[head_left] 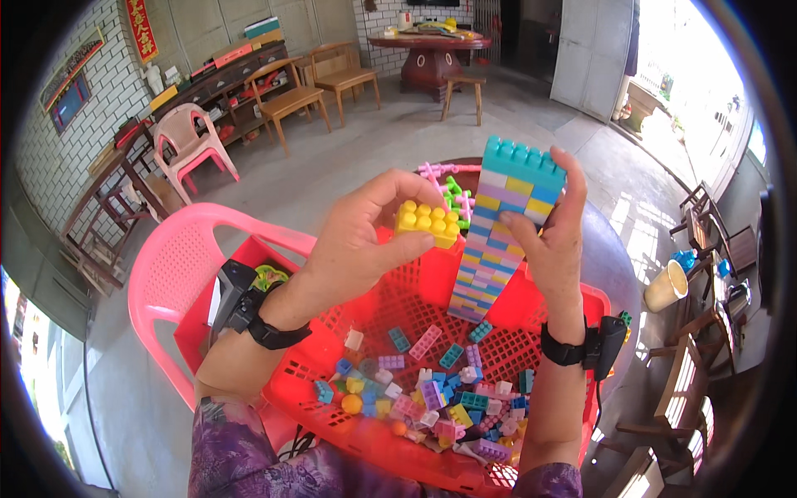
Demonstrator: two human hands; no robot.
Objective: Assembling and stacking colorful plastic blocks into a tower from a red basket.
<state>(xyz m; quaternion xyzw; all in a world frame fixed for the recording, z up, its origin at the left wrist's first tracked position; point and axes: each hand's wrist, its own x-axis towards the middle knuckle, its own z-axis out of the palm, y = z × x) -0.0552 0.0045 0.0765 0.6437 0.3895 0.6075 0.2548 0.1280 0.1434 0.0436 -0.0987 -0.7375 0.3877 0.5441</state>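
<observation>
Below both hands, a red basket (398,311) holds loose coloured blocks (432,398).

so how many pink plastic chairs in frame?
2. One pink plastic chair sits right beside the red basket, under the left hand. A paler pink chair stands by the wooden shelf at upper left. Others may be hidden.

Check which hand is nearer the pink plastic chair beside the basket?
Left. The left hand, holding a yellow brick, is just right of the pink chair. The right hand holds the block tower on the far side of the red basket.
</observation>
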